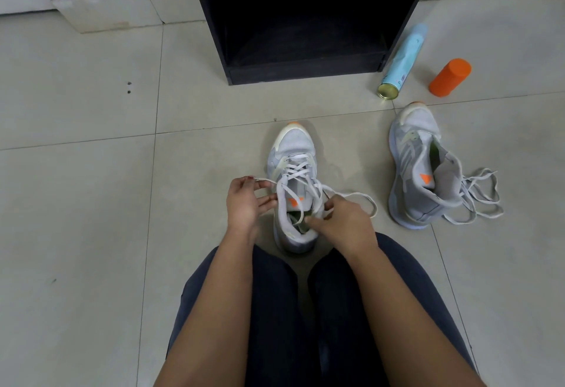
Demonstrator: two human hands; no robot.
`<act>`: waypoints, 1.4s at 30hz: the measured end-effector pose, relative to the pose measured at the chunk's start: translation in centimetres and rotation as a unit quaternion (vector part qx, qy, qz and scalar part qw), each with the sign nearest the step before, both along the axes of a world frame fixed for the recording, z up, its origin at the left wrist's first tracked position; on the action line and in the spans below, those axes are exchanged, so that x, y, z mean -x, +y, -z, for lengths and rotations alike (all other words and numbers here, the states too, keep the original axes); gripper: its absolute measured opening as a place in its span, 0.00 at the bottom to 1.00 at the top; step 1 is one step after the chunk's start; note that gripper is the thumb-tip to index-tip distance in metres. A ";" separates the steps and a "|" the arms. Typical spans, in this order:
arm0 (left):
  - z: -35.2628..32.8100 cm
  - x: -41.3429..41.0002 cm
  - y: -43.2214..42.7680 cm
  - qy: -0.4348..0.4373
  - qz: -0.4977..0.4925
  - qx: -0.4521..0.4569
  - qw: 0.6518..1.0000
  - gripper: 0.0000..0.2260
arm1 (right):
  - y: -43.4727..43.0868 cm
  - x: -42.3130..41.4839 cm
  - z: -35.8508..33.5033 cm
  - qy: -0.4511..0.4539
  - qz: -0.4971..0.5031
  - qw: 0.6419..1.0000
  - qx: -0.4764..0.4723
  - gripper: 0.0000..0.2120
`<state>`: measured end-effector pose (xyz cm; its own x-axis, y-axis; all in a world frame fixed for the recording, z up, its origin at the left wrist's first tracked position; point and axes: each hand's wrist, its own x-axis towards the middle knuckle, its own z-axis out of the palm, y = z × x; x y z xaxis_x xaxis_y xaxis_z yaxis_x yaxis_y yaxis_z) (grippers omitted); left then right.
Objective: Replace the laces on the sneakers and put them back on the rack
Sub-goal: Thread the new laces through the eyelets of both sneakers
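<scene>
Grey sneakers, two of them, sit on the tiles before the black rack (305, 73); the nearer sneaker (293, 148) lies straight in front of it, its white lace (298, 169) half threaded; the left hand (244, 203) pinches one lace end, the right hand (345, 221) pinches the other; the second sneaker (412, 172) lies off the rack's right front corner, one loose lace (480, 197) heaped beside it; two containers, a blue spray can (403, 62) and an orange bottle (449, 77), sit just right of the rack.

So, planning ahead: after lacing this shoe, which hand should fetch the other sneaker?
Likely the right hand: the other sneaker lies on that side, while the left hand pinches lace beyond the middle sneaker.
</scene>
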<state>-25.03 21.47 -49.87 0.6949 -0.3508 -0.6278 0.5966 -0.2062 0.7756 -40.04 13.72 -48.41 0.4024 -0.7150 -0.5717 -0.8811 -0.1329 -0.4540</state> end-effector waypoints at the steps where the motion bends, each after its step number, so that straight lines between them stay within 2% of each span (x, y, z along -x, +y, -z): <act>1: -0.1 -0.4 0.2 0.002 -0.021 0.007 1.000 0.05 | 0.0 -0.2 0.2 0.007 0.009 1.000 0.010 0.16; 4: 0.5 -2.3 1.4 0.073 -0.189 0.071 0.977 0.05 | -0.1 -0.6 0.6 0.027 0.019 0.999 0.017 0.16; 6: 1.1 -2.7 1.9 0.099 -0.232 0.049 0.966 0.04 | -0.1 -0.7 0.5 0.048 0.004 0.999 0.024 0.17; 7: 1.5 -2.5 2.0 0.053 -0.204 -0.015 0.977 0.06 | -0.1 -0.7 0.5 0.052 -0.002 0.998 0.028 0.17; 8: 1.9 -2.3 2.0 -0.041 -0.162 -0.087 0.982 0.11 | -0.3 -0.7 0.5 0.051 -0.005 0.998 0.032 0.18; 9: 2.1 -2.0 2.0 -0.168 -0.097 -0.134 0.972 0.16 | -0.4 -0.8 0.5 0.046 -0.007 0.998 0.033 0.18; 10: 2.2 -1.6 1.8 -0.285 -0.022 -0.137 0.949 0.17 | -0.6 -0.9 0.5 0.038 -0.007 0.999 0.031 0.19; 11: 2.4 -1.2 1.7 -0.354 0.059 -0.121 0.925 0.16 | -0.8 -0.9 0.6 0.030 -0.004 0.999 0.028 0.19; 12: 2.6 -0.8 1.4 -0.367 0.132 -0.101 0.915 0.15 | -1.0 -0.9 0.7 0.022 0.000 0.999 0.023 0.19; 15: 3.3 -0.1 0.9 -0.335 0.273 -0.116 0.894 0.09 | -1.4 -0.9 1.1 -0.002 0.007 1.000 0.001 0.17; 17: 3.4 -0.3 0.7 -0.355 0.261 -0.145 0.886 0.07 | -1.6 -0.9 1.4 -0.010 0.020 1.000 -0.018 0.16; 19: 3.4 -1.3 0.8 -0.328 0.138 -0.143 0.923 0.08 | -1.7 -0.7 1.6 -0.027 0.039 0.998 -0.040 0.15; 21: 3.5 -2.6 1.4 -0.258 -0.048 -0.146 0.954 0.08 | -1.8 -0.6 2.0 -0.046 0.056 0.996 -0.053 0.17; 22: 3.2 -2.8 1.9 -0.233 -0.116 -0.142 0.955 0.06 | -1.8 -0.5 2.0 -0.050 0.056 0.996 -0.055 0.19; 23: 3.0 -2.8 2.3 -0.255 -0.120 -0.162 0.946 0.05 | -1.7 -0.4 2.0 -0.051 0.055 0.995 -0.058 0.20; 24: 3.0 -2.6 2.4 -0.303 -0.077 -0.175 0.933 0.08 | -1.7 -0.4 1.9 -0.051 0.051 0.996 -0.060 0.20; 26: 2.9 -1.4 2.0 -0.381 0.094 -0.163 0.905 0.15 | -1.6 -0.5 1.9 -0.050 0.039 0.996 -0.058 0.19; 28: 2.9 -0.1 1.3 -0.371 0.248 -0.104 0.889 0.15 | -1.6 -0.5 1.8 -0.044 0.028 0.997 -0.049 0.21; 29: 2.8 0.2 1.1 -0.363 0.293 -0.097 0.879 0.13 | -1.7 -0.5 1.8 -0.039 0.022 0.998 -0.045 0.22; 30: 2.8 0.2 1.1 -0.358 0.308 -0.098 0.876 0.11 | -1.8 -0.4 1.7 -0.030 0.013 0.999 -0.040 0.24; 32: 2.8 -0.3 1.3 -0.369 0.268 -0.122 0.882 0.09 | -1.9 -0.4 1.8 -0.021 0.002 0.999 -0.038 0.28; 35: 2.5 -1.9 1.8 -0.316 0.049 -0.105 0.942 0.11 | -2.0 -0.5 2.2 -0.035 0.022 0.998 -0.050 0.29; 36: 2.6 -2.5 2.2 -0.297 -0.024 -0.116 0.948 0.10 | -1.9 -0.5 2.3 -0.038 0.028 0.998 -0.052 0.28; 37: 2.6 -2.9 2.6 -0.307 -0.055 -0.140 0.940 0.09 | -1.9 -0.5 2.4 -0.038 0.026 0.998 -0.049 0.27; 38: 2.2 -2.9 2.9 -0.340 -0.030 -0.171 0.924 0.09 | -1.9 -0.4 2.4 -0.037 0.018 0.998 -0.041 0.26; 40: 1.9 -2.1 2.8 -0.407 0.117 -0.168 0.890 0.13 | -1.7 -0.5 2.5 -0.039 -0.004 0.999 -0.016 0.25; 42: 1.5 -0.4 1.7 -0.387 0.265 -0.124 0.874 0.13 | -1.6 -0.8 2.5 -0.055 -0.014 0.998 0.010 0.24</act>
<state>-24.65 23.20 -51.37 0.7271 -0.6713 -0.1436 -0.3176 -0.5143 0.7966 -39.26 12.08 -50.93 0.4821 -0.7137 -0.5082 -0.8217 -0.1671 -0.5449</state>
